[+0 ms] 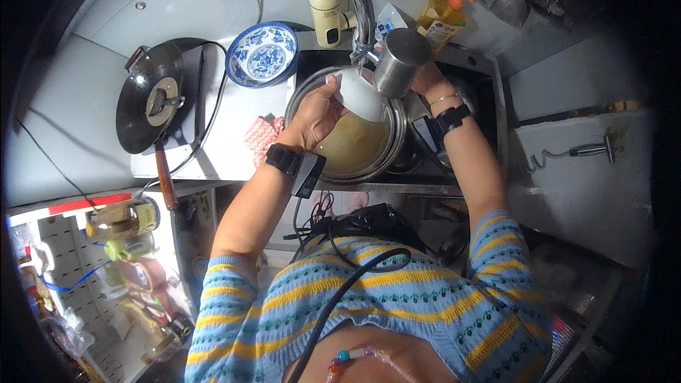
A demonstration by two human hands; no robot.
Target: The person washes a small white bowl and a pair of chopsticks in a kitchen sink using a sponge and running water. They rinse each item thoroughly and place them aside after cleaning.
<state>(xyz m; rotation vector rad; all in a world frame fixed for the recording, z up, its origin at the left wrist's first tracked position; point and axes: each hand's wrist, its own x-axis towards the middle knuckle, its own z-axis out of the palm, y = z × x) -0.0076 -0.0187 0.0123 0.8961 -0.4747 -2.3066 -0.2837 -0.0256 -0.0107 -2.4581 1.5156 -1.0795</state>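
Note:
My left hand (317,114) grips a white bowl (359,94) by its side, tilted under the faucet (360,16). Beneath the bowl a large round metal basin (351,143) holds cloudy yellowish liquid. A cylindrical metal part (403,61) by the faucet's spout covers much of my right hand (428,81). The fingers of that hand are hidden, so its hold cannot be told. Left of the basin lies a red-and-white patterned cloth (263,135), and behind it stands a blue-and-white patterned bowl (262,56).
A wok (151,98) with a wooden handle and a ladle in it sits at the left. A cream faucet fixture (325,16) and a soap pump bottle (443,18) stand behind the sink. Jars (127,218) are on the lower left shelf. Utensils hang at the upper right.

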